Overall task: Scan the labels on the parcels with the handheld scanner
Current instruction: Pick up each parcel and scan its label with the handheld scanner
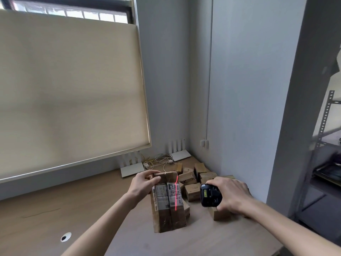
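Cardboard parcel (168, 202) is standing on end near the desk's (55, 218) front edge, right of centre, left hand (144, 183) pinching its top corner; red scan line (176, 194) is running down its label (167, 195). Right hand (229, 195) is curling round the black handheld scanner (210, 195), over a small box (219, 214). More small parcels (191, 179) are crowding the far right corner, routers (132, 169) and cables (159, 160) behind them

Small office or stockroom corner. Wood-grain laminate desk (73, 209) against grey walls; beige roller blind (70, 85) above it; white routers (132, 169) and tangled cables (158, 160) at its far edge; grey slotted-steel shelving (324, 122) to its right.
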Demonstrator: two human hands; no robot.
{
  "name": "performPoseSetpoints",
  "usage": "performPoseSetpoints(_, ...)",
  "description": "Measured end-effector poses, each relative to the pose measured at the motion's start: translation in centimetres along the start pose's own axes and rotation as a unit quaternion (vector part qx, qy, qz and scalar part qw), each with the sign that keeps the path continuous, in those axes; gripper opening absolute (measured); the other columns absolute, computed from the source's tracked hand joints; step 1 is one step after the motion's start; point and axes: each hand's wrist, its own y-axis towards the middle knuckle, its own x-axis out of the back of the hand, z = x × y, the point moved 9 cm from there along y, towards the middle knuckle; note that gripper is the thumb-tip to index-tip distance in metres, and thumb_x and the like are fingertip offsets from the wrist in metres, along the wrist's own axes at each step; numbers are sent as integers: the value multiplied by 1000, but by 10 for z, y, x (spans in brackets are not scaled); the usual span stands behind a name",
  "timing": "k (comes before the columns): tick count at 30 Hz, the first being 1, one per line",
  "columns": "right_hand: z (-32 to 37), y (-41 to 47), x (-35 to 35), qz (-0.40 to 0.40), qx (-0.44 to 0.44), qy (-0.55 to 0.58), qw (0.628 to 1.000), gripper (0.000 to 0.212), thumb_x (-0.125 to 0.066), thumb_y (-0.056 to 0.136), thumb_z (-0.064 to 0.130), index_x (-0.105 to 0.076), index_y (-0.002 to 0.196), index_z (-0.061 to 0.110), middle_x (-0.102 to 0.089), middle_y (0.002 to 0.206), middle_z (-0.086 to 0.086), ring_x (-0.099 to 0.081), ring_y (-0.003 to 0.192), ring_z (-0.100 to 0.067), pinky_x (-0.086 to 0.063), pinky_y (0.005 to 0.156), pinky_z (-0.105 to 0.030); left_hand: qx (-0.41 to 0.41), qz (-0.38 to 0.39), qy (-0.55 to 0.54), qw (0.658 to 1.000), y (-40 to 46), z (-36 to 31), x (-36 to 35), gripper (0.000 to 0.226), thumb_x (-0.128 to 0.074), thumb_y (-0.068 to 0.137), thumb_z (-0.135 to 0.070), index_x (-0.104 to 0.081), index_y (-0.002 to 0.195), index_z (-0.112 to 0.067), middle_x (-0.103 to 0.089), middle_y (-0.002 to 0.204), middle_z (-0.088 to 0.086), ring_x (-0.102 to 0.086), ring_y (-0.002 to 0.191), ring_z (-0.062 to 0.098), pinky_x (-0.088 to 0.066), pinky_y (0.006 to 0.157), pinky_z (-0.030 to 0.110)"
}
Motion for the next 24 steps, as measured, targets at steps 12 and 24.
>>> performPoseSetpoints(12, 11, -11, 5, 9, 19, 5, 1000, 92, -85, 66, 40, -46, 149, 43, -59, 137, 19, -60, 124, -16, -46, 95, -29, 20, -27, -18, 999, -31, 2, 14, 18, -68, 93, -23, -74, 110, -22, -70, 106, 11, -68, 99, 26, -62, 77, 37)
performPoseSetpoints(24, 112, -13, -12, 83, 18, 234, 969, 97, -79, 47, 62, -56, 138, 38, -67, 129, 10, -61, 116, -14, -54, 93, -33, 93, -115, -88, 985, -117, 49, 107, 35, -66, 92, -24, -64, 127, -30, -69, 110, 9, -70, 98, 21, -64, 72, 37)
